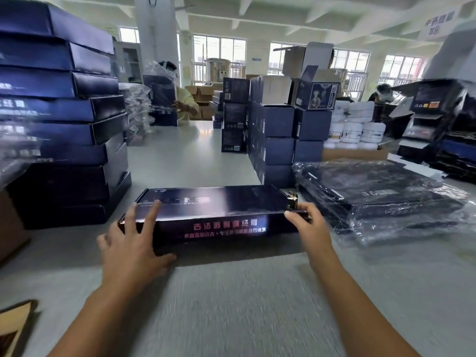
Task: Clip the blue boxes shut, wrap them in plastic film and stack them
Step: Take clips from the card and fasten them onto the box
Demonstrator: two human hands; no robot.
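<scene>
The blue box (221, 210) lies flat on the surface (231, 292) at twelve o'clock from you, with its long printed side facing you. Your left hand (134, 240) is spread flat over the box's nine o'clock end, fingers straight on the lid and thumb low against the front wall. That looks like a bracing press to keep the lid down. Your right hand (306, 222) curls around the three o'clock end, pinching the corner just beside the gold clip (292, 199), probably to steady the box while the clip is seated.

The supply stack of blue boxes (64, 112) stands at ten o'clock and the film-wrapped boxes (373, 191) lie at two o'clock, so both are within easy reach.

Your right fingertips are hidden behind the box's end. I cannot tell whether the clip is fully closed. A small glint at the box's left front corner, partly under your left hand, may be a second clip, but blur hides it. A brown-edged object (15, 328) at eight o'clock is cut off by the frame.
</scene>
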